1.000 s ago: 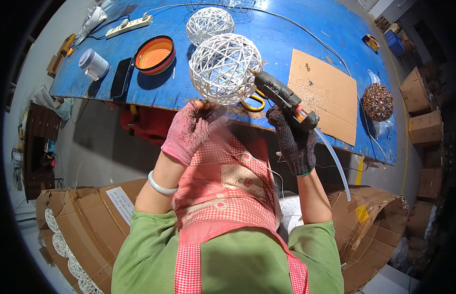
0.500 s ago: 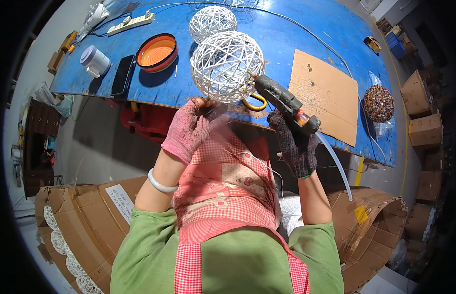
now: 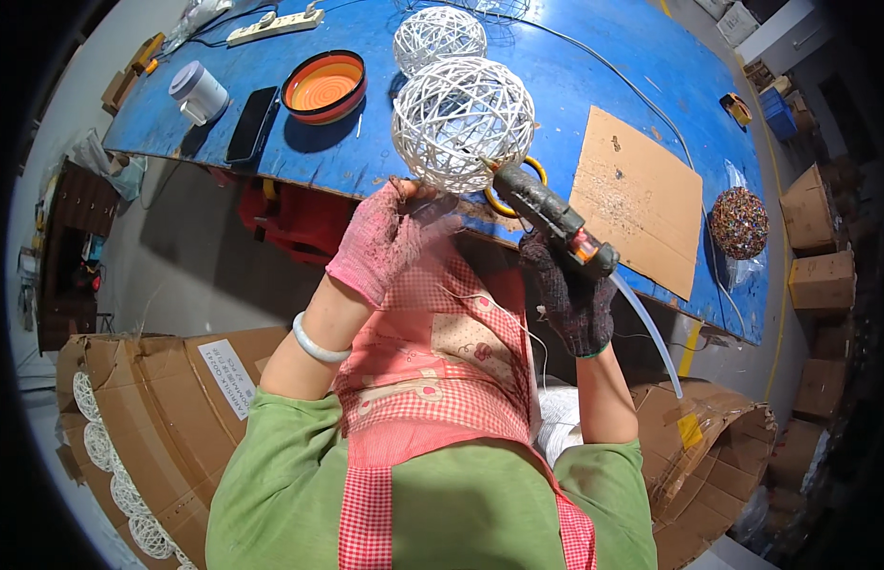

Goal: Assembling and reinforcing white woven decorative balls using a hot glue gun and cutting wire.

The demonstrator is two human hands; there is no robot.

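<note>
A blue, scuffed table (image 3: pixel 641 47) spreads out beyond both hands. Beyond and to the left of the left hand (image 3: pixel 390 237) rest an orange bowl (image 3: pixel 323 85) with a dark rim, a black phone (image 3: pixel 251 125) and a pale mug (image 3: pixel 200 92); farther off is a white power strip (image 3: pixel 276 28). A white openwork ball (image 3: pixel 440 36) sits well beyond that hand. Just beyond the right hand (image 3: pixel 567 290) lies a flat cardboard sheet (image 3: pixel 641 204). Farther to its right, a multicoloured ball (image 3: pixel 739 223) rests on clear plastic (image 3: pixel 744 272).
</note>
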